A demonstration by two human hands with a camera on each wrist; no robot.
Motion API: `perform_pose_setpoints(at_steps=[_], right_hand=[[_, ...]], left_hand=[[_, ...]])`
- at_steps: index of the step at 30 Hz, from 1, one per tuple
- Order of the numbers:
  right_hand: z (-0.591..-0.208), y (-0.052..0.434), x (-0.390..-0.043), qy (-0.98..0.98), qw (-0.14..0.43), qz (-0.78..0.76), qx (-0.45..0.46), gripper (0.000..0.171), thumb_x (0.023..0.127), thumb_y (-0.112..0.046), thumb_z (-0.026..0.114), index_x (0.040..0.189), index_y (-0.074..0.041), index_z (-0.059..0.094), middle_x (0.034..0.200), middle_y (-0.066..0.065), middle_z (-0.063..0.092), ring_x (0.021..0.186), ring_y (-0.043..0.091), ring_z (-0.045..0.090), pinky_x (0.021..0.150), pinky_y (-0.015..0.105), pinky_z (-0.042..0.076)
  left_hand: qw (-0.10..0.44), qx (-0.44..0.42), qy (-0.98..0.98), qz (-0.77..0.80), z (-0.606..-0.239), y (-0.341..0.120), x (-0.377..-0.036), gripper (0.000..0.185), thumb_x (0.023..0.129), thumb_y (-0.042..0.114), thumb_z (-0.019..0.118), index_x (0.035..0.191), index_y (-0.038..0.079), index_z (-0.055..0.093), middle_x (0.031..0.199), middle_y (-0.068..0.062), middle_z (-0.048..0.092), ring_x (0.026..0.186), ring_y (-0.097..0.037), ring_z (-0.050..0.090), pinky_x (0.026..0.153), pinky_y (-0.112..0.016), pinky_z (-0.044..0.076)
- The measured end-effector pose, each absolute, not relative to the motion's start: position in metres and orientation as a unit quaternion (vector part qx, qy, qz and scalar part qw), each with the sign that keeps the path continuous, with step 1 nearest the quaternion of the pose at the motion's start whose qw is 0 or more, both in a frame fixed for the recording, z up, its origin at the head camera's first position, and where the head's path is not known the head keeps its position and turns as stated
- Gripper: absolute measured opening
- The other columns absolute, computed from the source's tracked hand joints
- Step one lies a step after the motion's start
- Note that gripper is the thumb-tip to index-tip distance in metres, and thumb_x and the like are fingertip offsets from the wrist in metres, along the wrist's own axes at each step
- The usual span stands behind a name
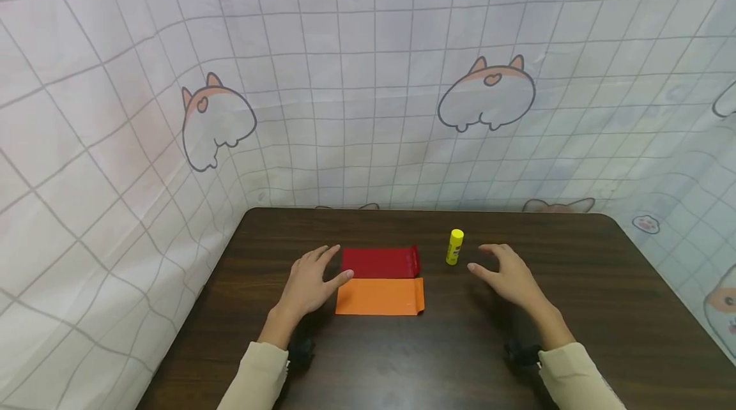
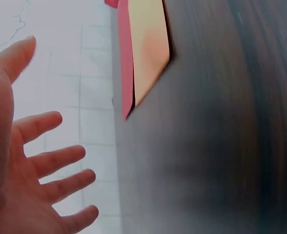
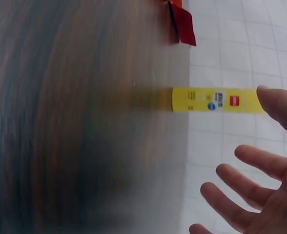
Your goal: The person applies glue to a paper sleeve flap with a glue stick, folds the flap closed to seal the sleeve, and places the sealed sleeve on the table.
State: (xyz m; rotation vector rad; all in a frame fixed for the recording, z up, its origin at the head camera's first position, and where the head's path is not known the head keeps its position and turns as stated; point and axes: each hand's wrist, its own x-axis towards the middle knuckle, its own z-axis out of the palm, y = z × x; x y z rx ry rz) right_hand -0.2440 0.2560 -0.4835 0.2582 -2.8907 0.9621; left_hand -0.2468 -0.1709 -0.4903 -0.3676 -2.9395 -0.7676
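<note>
A yellow glue stick (image 1: pixel 454 247) stands upright on the dark table, just left of my right hand (image 1: pixel 511 274). That hand hovers with spread, relaxed fingers and holds nothing; in the right wrist view its thumb overlaps the cap end of the glue stick (image 3: pixel 216 100). A red paper envelope (image 1: pixel 379 262) lies behind an orange paper envelope (image 1: pixel 376 297), each with its flap at the right end. My left hand (image 1: pixel 307 281) hovers at their left ends, fingers apart, its thumb over the edge where the two meet. In the left wrist view the palm of the left hand (image 2: pixel 26 165) holds nothing.
The dark wooden table (image 1: pixel 402 359) has rounded far corners. Behind it and along both sides hangs a white grid-patterned cloth (image 1: pixel 356 78) printed with cartoon animals. Dark straps (image 1: pixel 522 352) sit at both wrists below the cream sleeves (image 1: pixel 577 375).
</note>
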Motion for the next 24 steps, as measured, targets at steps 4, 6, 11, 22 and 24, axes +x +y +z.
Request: perform_pose_setpoints(at_steps=[4,6,11,22,24], right_hand=[[-0.491,0.249,-0.249,-0.932,0.038,0.352,0.073,0.066,0.099,-0.048,0.064,0.143,0.000,0.052,0.143,0.025,0.054,0.127,0.046,0.056,0.100,0.062,0.048],[-0.493,0.246,-0.251,-0.927,0.035,0.368,0.063,0.065,0.099,-0.048,0.064,0.142,-0.001,0.052,0.143,0.024,0.055,0.127,0.044,0.057,0.100,0.061,0.049],[-0.498,0.240,-0.259,-0.910,0.022,0.413,0.035,0.063,0.100,-0.046,0.063,0.143,-0.002,0.051,0.142,0.024,0.057,0.126,0.042,0.059,0.098,0.057,0.051],[-0.513,0.224,-0.275,-0.876,0.003,0.482,-0.008,0.060,0.099,-0.034,0.068,0.145,-0.001,0.047,0.142,0.026,0.056,0.124,0.040,0.060,0.093,0.045,0.055],[-0.515,0.222,-0.277,-0.875,0.005,0.485,-0.013,0.058,0.099,-0.032,0.068,0.144,-0.001,0.048,0.140,0.025,0.056,0.122,0.039,0.060,0.091,0.043,0.055]], left_hand=[[0.055,-0.127,-0.945,-0.297,-0.493,-0.160,-0.248,0.071,0.095,0.056,0.064,0.153,0.017,0.049,0.152,-0.016,0.052,0.140,-0.042,0.045,0.117,-0.069,0.028],[0.064,-0.132,-0.937,-0.316,-0.494,-0.155,-0.249,0.067,0.095,0.051,0.067,0.150,0.016,0.052,0.148,-0.015,0.056,0.136,-0.040,0.048,0.114,-0.068,0.033],[0.076,-0.140,-0.923,-0.351,-0.497,-0.143,-0.254,0.058,0.095,0.039,0.070,0.146,0.015,0.057,0.140,-0.015,0.061,0.130,-0.036,0.053,0.108,-0.061,0.044],[0.063,-0.151,-0.912,-0.377,-0.503,-0.123,-0.264,0.044,0.096,0.032,0.071,0.135,0.012,0.065,0.133,-0.009,0.064,0.125,-0.031,0.055,0.105,-0.057,0.048],[0.059,-0.156,-0.911,-0.378,-0.503,-0.120,-0.265,0.042,0.095,0.030,0.072,0.133,0.011,0.066,0.131,-0.010,0.064,0.124,-0.032,0.055,0.105,-0.058,0.048]])
